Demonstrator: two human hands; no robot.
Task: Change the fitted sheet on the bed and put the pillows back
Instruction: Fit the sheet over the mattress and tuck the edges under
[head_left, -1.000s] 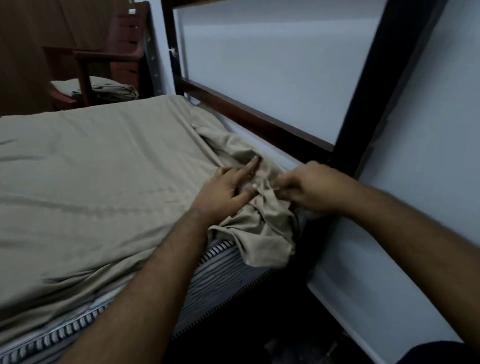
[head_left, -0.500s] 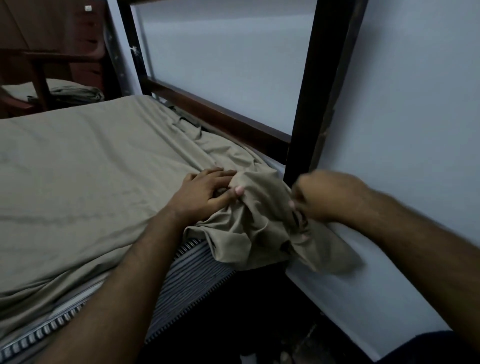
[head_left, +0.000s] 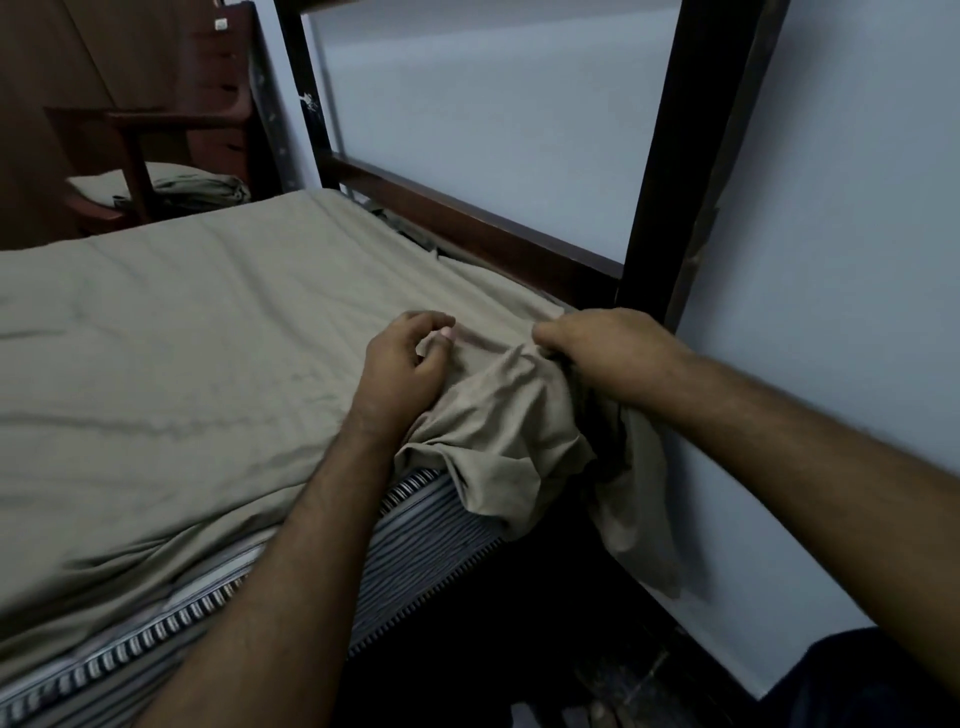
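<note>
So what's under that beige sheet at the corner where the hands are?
Under the beige sheet a striped mattress shows along its uncovered side. The corner itself is hidden by bunched cloth that the left hand and right hand grip.

A single wide-angle view from the person's head looks forward and down, close over the near corner of the bed (head_left: 156, 338). Both forearms enter from the bottom edge; the bed frame post (head_left: 675, 156) rises at upper right, a chair (head_left: 135, 150) far upper left.
</note>
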